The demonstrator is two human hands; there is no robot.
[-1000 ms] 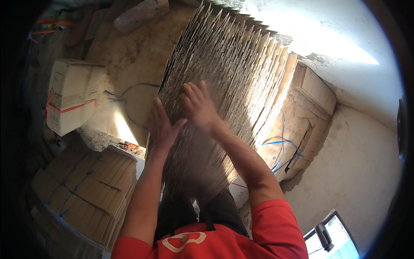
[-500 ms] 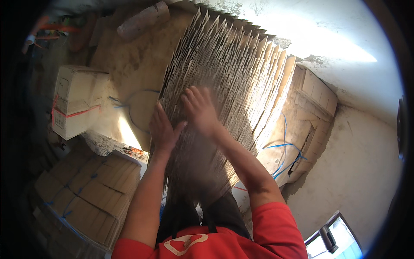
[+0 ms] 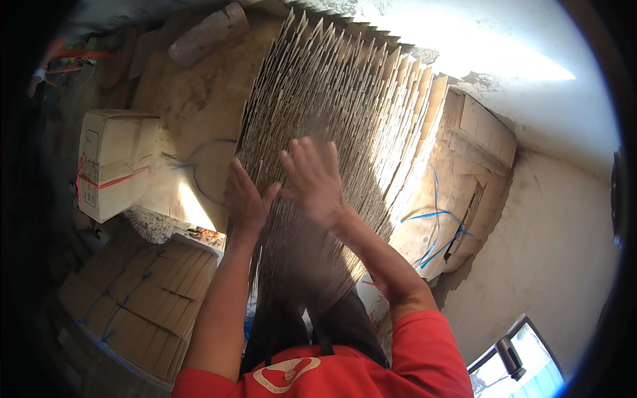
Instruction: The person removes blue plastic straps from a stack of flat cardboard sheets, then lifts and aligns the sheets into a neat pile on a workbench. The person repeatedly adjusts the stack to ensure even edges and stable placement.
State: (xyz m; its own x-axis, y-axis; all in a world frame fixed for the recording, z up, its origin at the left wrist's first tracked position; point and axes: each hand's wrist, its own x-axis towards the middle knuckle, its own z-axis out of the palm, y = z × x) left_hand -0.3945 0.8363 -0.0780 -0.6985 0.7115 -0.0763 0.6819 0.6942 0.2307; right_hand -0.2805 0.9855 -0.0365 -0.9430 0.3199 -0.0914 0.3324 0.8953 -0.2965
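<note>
A tall stack of flat cardboard sheets standing on edge fills the middle of the view, reaching from near my legs to the far wall. My left hand lies against its left side, thumb apart from the fingers. Over the stack's edges my right hand is spread, palm down, close to the left thumb. Neither hand grips anything. Whether the right palm touches the edges cannot be made out. A dark blur covers part of the stack below the right hand.
At the left stands a carton with a red strap. Bundled cardboard tied with blue string lies at the lower left. On the right, loose blue strapping hangs by more stacked cardboard against the pale wall. A rolled bundle lies at the back.
My right hand has shifted slightly nearer to me and its fingers have spread wider. The left hand keeps its place at the stack's side. The whole view has turned slightly.
</note>
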